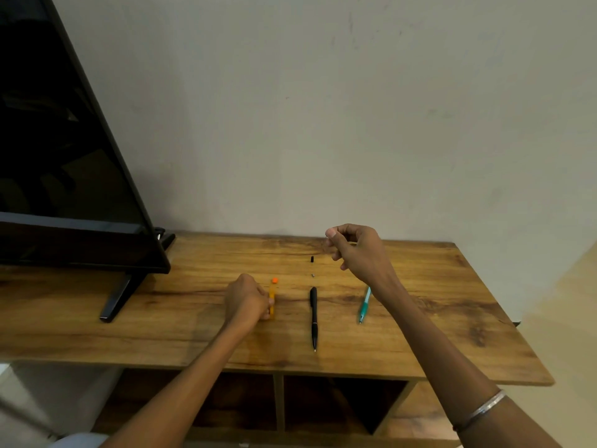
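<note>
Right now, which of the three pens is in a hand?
The orange pen, gripped by the left hand; the black pen and teal pen lie free.

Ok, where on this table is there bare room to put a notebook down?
Bare wood lies right of the teal pen, to the table edge, and between the TV foot and the left hand. The middle is crowded: orange pen, black pen, small black cap and grey bit near the right hand.

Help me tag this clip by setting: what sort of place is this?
Probably a home living room: a flat-screen TV stands on a low wooden unit with open cubbies, against a plain wall.
</note>
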